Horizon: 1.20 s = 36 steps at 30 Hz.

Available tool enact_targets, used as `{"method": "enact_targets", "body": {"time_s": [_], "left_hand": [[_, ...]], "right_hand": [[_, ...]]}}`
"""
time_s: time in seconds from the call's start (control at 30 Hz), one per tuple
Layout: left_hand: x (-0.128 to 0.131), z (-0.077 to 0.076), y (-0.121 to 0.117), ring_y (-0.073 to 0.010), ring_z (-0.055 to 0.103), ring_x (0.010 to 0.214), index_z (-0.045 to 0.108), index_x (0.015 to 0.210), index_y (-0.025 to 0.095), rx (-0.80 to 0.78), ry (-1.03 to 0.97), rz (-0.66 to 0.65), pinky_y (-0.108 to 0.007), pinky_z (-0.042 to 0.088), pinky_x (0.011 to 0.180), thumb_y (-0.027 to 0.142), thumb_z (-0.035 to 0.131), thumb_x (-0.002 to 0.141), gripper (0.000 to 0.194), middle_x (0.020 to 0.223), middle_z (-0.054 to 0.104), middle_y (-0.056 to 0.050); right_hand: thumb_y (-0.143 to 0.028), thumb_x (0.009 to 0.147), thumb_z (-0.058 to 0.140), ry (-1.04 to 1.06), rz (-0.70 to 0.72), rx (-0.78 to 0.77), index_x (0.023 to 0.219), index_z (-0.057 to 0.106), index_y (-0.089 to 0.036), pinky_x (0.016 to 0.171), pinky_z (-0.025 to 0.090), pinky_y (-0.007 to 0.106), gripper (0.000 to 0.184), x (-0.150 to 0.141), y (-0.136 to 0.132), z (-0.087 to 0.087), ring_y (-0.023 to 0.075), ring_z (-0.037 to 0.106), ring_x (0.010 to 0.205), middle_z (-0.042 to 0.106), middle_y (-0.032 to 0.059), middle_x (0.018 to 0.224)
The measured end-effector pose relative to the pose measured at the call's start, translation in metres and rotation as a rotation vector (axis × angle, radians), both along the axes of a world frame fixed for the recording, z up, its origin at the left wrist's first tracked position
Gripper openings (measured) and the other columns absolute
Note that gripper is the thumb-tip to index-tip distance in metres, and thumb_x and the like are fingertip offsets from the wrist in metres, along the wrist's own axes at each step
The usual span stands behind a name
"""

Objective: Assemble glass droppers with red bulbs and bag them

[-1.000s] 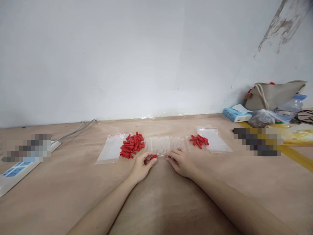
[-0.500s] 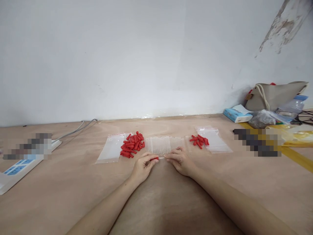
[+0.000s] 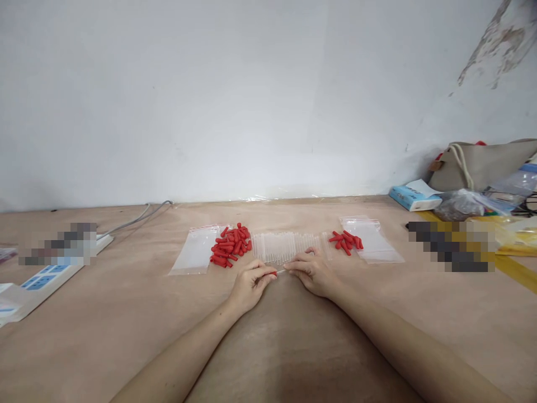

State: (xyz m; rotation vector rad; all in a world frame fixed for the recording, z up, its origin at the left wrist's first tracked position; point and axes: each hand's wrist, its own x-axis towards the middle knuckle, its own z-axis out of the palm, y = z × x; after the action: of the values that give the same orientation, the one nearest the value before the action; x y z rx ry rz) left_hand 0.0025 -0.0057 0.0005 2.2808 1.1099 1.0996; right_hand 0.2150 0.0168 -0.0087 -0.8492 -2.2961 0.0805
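Observation:
My left hand [image 3: 248, 284] is closed in a pinch on a red rubber dropper bulb [image 3: 272, 273], whose end shows past the fingertips. My right hand [image 3: 314, 275] pinches a thin clear dropper tube [image 3: 281, 271]. The tube points at the bulb's end, and its tip meets the bulb; how deep it sits inside I cannot tell. Just beyond both hands lies a row of clear tubes [image 3: 272, 246], side by side. To its left is a heap of red bulbs [image 3: 229, 246], and to its right a smaller heap of red bulbs [image 3: 347, 242].
Clear zip bags lie flat beside the heaps, a left bag [image 3: 188, 254] and a right bag [image 3: 380, 243]. A white power strip [image 3: 90, 254] with a grey cable is at far left. At right are a blue tissue box [image 3: 413, 197], plastic bags and a beige bag [image 3: 490, 168].
The camera view has shifted slightly, moving the scene to the right. My hands keep the same grips, with the fingertips a little closer together and the bulb and tube slightly tilted.

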Motion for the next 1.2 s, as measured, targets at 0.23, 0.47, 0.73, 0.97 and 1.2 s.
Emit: {"method": "enact_targets", "body": {"time_s": [0.23,0.47,0.73,0.97,1.2], "left_hand": [[-0.001,-0.002,0.002,-0.012,0.051,0.065,0.066,0.088,0.019,0.076,0.079,-0.015,-0.023,0.041,0.06,0.027,0.048,0.084,0.019,0.071,0.055,-0.002],[-0.001,0.001,0.001,-0.0126,0.052,0.067,0.065,0.087,0.018,0.089,0.125,-0.009,-0.023,0.041,0.062,0.027,0.048,0.084,0.019,0.072,0.055,-0.003],[0.0,0.004,0.0,-0.0132,0.05,0.067,0.06,0.085,0.016,0.1,0.177,-0.012,-0.024,0.04,0.062,0.027,0.046,0.085,0.018,0.074,0.054,-0.003],[-0.001,0.002,0.001,-0.0137,0.05,0.069,0.059,0.086,0.017,0.112,0.18,-0.043,-0.025,0.04,0.064,0.027,0.044,0.085,0.018,0.076,0.054,-0.003],[-0.002,0.001,0.002,-0.0148,0.05,0.07,0.059,0.084,0.017,0.132,0.216,-0.035,-0.026,0.041,0.065,0.03,0.045,0.085,0.019,0.075,0.054,-0.004]], "right_hand": [[-0.018,0.084,0.046,-0.064,-0.024,0.045,0.093,0.063,-0.024,0.074,0.026,0.031,0.02,0.001,-0.002,0.003,0.0108,0.054,0.071,0.063,0.0013,0.079],[-0.016,0.083,0.043,-0.083,-0.023,0.036,0.091,0.062,-0.023,0.071,0.025,0.03,0.021,0.0,-0.005,0.007,0.0115,0.054,0.068,0.063,0.0014,0.076],[-0.018,0.086,0.039,-0.089,-0.015,0.06,0.089,0.06,-0.02,0.068,0.024,0.029,0.022,-0.004,-0.011,0.012,0.0109,0.052,0.064,0.062,0.0009,0.072],[-0.017,0.085,0.038,-0.113,-0.013,0.074,0.087,0.058,-0.019,0.064,0.022,0.028,0.02,-0.01,-0.014,0.012,0.01,0.051,0.061,0.062,0.0012,0.072],[-0.019,0.086,0.036,-0.136,-0.023,0.044,0.082,0.056,-0.018,0.063,0.021,0.028,0.021,-0.011,-0.014,0.009,0.0104,0.051,0.06,0.063,0.0013,0.072]]}}
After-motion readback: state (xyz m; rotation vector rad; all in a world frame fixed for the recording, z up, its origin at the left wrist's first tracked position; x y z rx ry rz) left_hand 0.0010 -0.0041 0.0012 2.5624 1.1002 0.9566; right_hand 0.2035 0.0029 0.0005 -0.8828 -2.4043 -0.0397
